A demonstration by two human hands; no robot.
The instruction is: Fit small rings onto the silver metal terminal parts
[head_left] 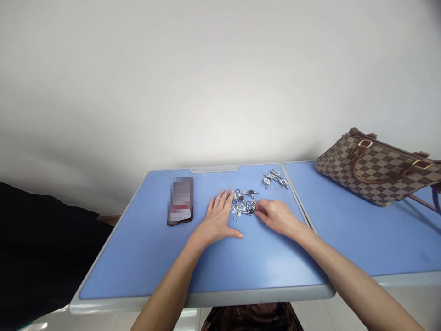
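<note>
A loose heap of small silver metal parts (243,203), with dark rings and tiny beads among them, lies on the blue table (144,259). My left hand (217,218) rests flat on the tabletop with its fingers spread, its fingertips beside the heap. My right hand (277,217) is at the heap's right edge, fingertips drawn together against the parts. Those fingers hide whether a part is between them. A smaller group of similar metal pieces (274,179) lies farther back, apart from both hands.
A phone in a brown case (180,201) lies left of my left hand, its surface blurred. A second blue table (365,239) adjoins on the right, with a brown checkered handbag (375,170) on it. A white wall stands behind; something black (37,257) fills the lower left.
</note>
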